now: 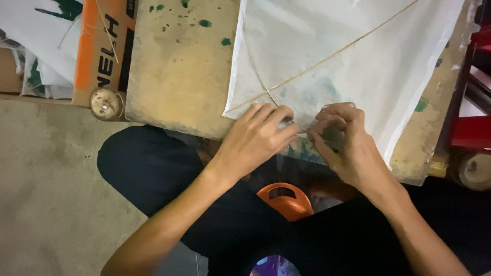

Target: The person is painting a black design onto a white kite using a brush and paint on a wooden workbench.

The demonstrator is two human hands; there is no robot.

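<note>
A white paper kite (358, 56) lies on a worn wooden board (179, 66), with a thin straight bamboo stick (337, 53) running diagonally across it and a curved stick (255, 71) bowing along its left side. My left hand (255, 140) presses its fingertips on the kite's near corner where the sticks cross. My right hand (342, 140) pinches a small clear strip, likely tape, at the same corner, fingertips almost touching the left hand's.
An orange tape dispenser (286, 200) rests on my lap between my arms. At upper left stand an orange cardboard box (102, 46) and a thread spool (105, 104). Red shelving (473, 130) stands at the right edge. Grey floor lies to the left.
</note>
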